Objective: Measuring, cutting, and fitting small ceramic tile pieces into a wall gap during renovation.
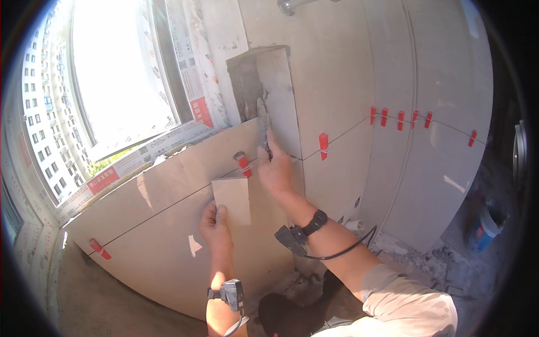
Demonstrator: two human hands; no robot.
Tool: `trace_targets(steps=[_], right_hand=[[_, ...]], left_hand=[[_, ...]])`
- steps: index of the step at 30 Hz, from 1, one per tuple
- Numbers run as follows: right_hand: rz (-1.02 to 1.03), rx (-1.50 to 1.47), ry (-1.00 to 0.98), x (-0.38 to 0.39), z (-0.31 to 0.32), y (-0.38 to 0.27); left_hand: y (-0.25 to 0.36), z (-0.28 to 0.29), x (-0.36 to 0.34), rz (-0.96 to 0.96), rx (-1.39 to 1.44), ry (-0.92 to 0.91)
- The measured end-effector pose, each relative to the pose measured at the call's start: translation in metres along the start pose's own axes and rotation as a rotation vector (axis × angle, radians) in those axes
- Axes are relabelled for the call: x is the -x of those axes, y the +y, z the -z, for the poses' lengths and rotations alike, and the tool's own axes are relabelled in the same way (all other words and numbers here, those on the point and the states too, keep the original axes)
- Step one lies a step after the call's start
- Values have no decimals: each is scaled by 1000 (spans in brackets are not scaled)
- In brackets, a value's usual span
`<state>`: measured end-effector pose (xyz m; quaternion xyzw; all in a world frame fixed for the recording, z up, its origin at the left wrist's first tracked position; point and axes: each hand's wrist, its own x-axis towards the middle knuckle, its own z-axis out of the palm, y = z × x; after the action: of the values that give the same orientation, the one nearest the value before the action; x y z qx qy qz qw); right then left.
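Note:
My left hand [215, 226] grips a small cut piece of beige tile [234, 201] by its left edge, in front of the tiled wall below the window. In my closed right hand [275, 168] is a narrow, grey-smeared trowel-like tool [263, 121]. Its tip points up into a rectangular wall recess [247, 84]. Inside, the recess shows rough grey mortar on the left and a pale tile [281, 98] lining the right side. The tool's exact kind cannot be made out. A red tile-levelling wedge [243, 165] sits in the joint between my hands.
More red wedges [323, 147] line the joint across the wall, with several in a group [400, 120] at the right. A window frame [168, 62] covered in printed film stands at the left. A bucket [487, 229] stands on the debris-strewn floor [432, 269] at the lower right.

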<state>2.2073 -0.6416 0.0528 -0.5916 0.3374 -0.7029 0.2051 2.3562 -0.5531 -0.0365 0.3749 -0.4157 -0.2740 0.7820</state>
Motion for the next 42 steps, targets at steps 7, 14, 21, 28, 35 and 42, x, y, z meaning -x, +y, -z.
trace_targets(steps=[7,14,21,28,35,42], right_hand=[[62,15,52,3,-4,9],[-352,-548,-146,-6,5,-14],[68,-66,7,-4,1,-11],[60,-11,48,-10,-1,-11],[-9,-207,-7,-56,-4,-61],[-213,-416,-186,24,21,-31]], left_hand=[[1,1,-1,-10,-52,22],[1,0,0,10,-26,18],[1,-2,0,-28,10,-2],[6,-1,-1,-9,-60,7],[2,-2,1,20,-18,42],[-1,2,-4,5,0,1]])
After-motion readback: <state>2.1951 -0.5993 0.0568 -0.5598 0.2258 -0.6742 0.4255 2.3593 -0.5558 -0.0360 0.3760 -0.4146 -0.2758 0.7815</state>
